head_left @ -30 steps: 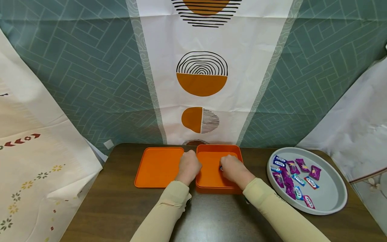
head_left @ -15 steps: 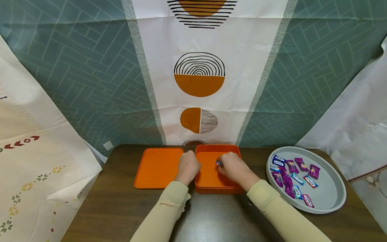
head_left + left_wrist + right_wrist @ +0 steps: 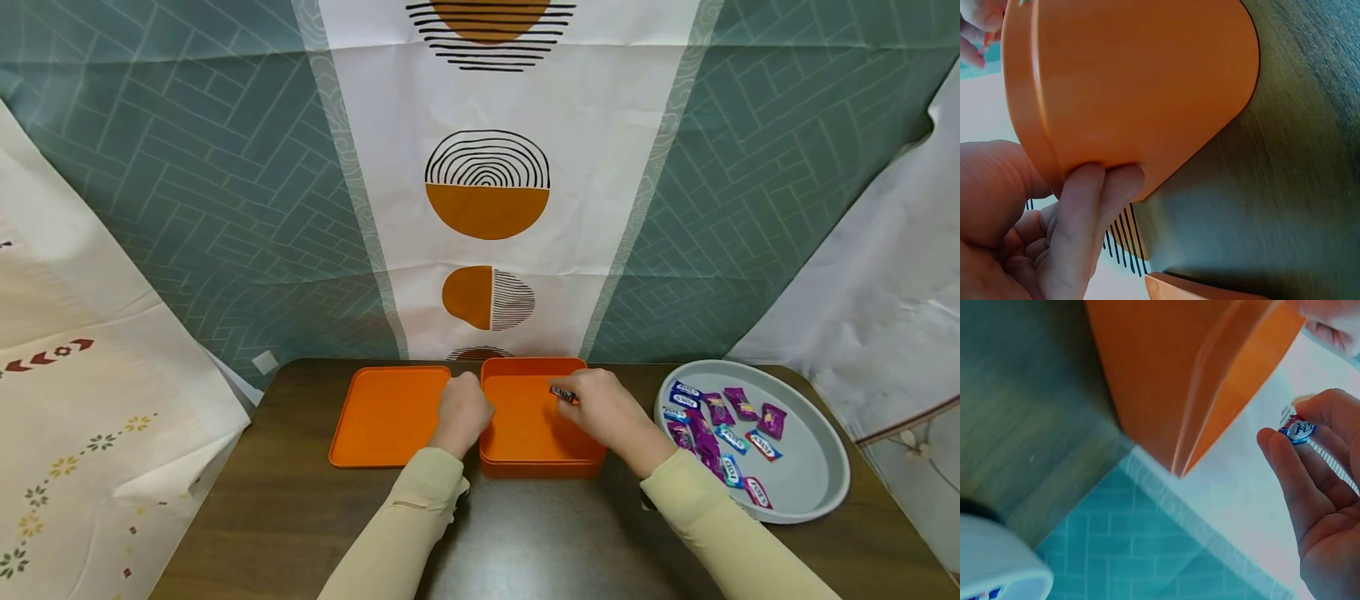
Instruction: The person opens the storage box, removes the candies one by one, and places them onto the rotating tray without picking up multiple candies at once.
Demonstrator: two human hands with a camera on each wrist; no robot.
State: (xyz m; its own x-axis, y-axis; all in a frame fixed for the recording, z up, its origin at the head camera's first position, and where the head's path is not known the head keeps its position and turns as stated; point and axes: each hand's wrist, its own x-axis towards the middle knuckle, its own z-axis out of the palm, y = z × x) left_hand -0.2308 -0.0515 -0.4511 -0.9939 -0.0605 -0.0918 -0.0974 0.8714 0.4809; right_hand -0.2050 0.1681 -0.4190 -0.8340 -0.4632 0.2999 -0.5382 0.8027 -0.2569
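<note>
My left hand (image 3: 462, 412) grips the left wall of an orange rectangular box (image 3: 521, 421). In the left wrist view the fingertips press the outer wall (image 3: 1129, 94) near a corner, with the thumb over the rim side. Over the right part of the box, my right hand (image 3: 606, 410) pinches a small wrapped candy (image 3: 562, 393) between thumb and fingers. Blue and red wrapper with white lettering shows on that candy (image 3: 1299, 430) in the right wrist view, held above the box's rim. The visible floor of the box is bare orange.
Left of the box lies a flat orange lid or tray (image 3: 386, 417). A round grey tray (image 3: 810, 475) at the right holds several purple-wrapped candies (image 3: 741, 403) and several blue or red ones (image 3: 763, 445). A patterned cloth (image 3: 487, 108) hangs behind the brown table (image 3: 277, 500).
My right hand has risen and shifted right with the candy, which was mostly hidden low in the box a second ago. The left hand keeps its grip; the head view has turned slightly.
</note>
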